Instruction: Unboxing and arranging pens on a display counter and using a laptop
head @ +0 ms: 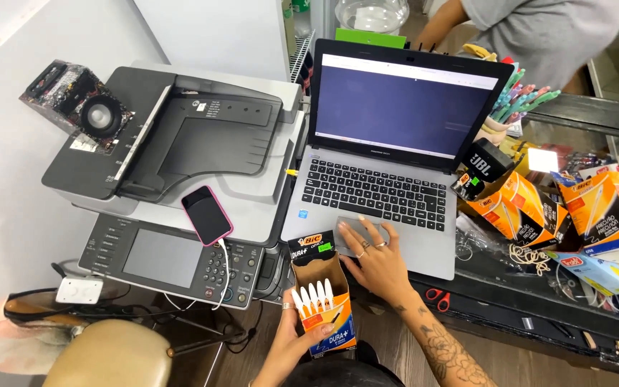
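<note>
The pen box (322, 301), open and showing a row of white pen caps, sits just in front of the laptop (388, 154), gripped from below by the left hand (296, 331). The right hand (375, 259) lies flat, fingers spread, on the laptop's touchpad. Left of the laptop stands a printer (180, 143) with a pink-cased phone (207, 214) on it. Right of the laptop, orange boxes (531, 204) crowd the counter.

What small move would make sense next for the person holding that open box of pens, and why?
Probably a slide of the right hand across the laptop touchpad. Its fingers already rest there and the screen is on, while the left hand holds the opened orange pen box upright beside it, white pen ends showing.
</note>
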